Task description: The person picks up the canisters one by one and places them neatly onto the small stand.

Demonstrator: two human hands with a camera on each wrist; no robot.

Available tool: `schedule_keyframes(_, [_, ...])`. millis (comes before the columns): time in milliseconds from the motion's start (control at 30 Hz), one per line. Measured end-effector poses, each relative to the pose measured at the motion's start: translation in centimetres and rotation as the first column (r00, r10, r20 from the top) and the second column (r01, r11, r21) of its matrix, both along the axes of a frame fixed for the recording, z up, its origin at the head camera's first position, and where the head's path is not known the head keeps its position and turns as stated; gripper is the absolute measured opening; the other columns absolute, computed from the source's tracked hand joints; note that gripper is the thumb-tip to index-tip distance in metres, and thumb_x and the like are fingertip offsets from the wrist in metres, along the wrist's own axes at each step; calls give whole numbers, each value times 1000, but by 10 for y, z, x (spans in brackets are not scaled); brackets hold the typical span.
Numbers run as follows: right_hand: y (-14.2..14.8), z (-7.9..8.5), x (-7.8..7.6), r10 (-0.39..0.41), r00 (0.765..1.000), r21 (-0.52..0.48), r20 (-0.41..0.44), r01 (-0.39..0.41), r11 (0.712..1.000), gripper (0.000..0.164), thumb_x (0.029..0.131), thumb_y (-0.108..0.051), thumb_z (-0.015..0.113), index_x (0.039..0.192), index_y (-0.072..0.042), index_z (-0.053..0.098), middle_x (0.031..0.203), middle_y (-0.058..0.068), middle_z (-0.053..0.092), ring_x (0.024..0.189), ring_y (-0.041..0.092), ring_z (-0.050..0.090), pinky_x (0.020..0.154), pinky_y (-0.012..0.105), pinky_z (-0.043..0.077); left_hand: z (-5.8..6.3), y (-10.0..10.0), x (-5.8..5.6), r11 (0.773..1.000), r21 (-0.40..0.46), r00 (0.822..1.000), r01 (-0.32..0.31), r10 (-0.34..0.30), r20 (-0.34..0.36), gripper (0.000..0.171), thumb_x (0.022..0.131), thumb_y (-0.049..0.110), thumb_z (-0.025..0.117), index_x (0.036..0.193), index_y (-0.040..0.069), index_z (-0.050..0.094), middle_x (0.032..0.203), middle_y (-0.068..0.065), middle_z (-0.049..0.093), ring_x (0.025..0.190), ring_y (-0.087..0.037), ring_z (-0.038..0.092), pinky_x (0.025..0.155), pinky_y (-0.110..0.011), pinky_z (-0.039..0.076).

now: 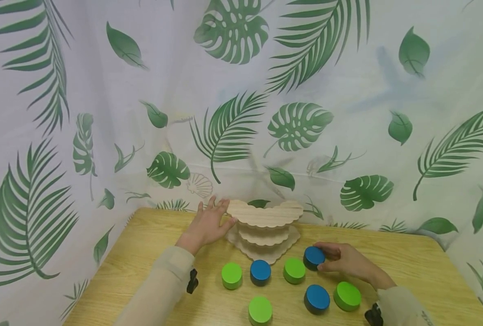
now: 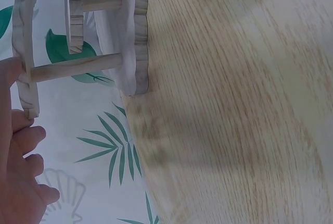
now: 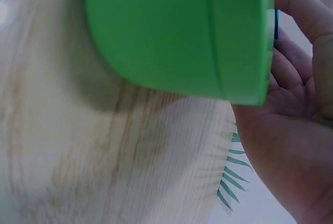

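Observation:
A three-tiered wooden stand [image 1: 264, 214] with scalloped edges stands at the back of the table. My left hand [image 1: 206, 227] holds the left end of its top tier; in the left wrist view the thumb and index finger [image 2: 22, 120] pinch that end, the other fingers apart from it. To the right of the stand, my right hand [image 1: 349, 262] grips a small round blue tin [image 1: 314, 258] by its right side, between thumb and fingers. A green tin [image 3: 171, 36] hides most of the blue one in the right wrist view.
Around the hands stand more tins: green [image 1: 294, 270], blue [image 1: 260, 272] and green [image 1: 231, 275] in a row before the stand, with blue [image 1: 317, 299], green [image 1: 347, 296] and green [image 1: 260, 310] nearer. A leaf-patterned cloth [image 1: 241, 90] hangs behind the wooden table [image 1: 143, 231].

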State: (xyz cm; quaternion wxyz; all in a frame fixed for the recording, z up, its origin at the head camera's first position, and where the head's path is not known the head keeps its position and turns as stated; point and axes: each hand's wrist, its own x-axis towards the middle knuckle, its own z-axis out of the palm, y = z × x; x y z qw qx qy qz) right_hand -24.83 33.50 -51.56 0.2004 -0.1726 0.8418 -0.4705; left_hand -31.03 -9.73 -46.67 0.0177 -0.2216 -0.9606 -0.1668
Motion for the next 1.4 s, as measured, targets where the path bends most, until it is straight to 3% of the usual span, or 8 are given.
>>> schedule_keyframes(267, [-1,5,1,-23,999,25,-29,24,999,74,99,-24,76,156,9,43,158,33,46,146,53,45,110,42,53,0,1,2,1000,7,1000,-1,1,1,75,111,53,42,165,2,32,171,-16,34,163,-43,17,127,-71,16])
schedule_keyframes(700, [-5,28,7,-61,996,54,-70,65,996,75,97,-29,77,157,3,45,155,28,52,146,50,47,112,54,50,-2,3,0,1000,-24,1000,-4,4,-4,76,111,54,39,166,3,28,172,-16,31,163,-43,16,127,-71,16])
schedule_keyframes(1033, [-21,59,6,-53,987,39,-154,60,997,73,97,-30,77,156,2,47,154,27,55,144,48,51,102,28,57,1,0,0,994,-107,1000,-27,27,-3,79,110,61,33,169,9,23,174,-20,22,164,-44,10,129,-68,11])
schedule_keyframes(1400, [-46,83,-4,-44,977,30,-208,51,998,70,98,-28,77,156,-1,48,155,26,54,145,46,51,105,39,58,-1,-1,-4,994,-105,1000,-19,19,4,79,110,63,33,168,10,26,174,-21,22,164,-44,9,128,-69,11])
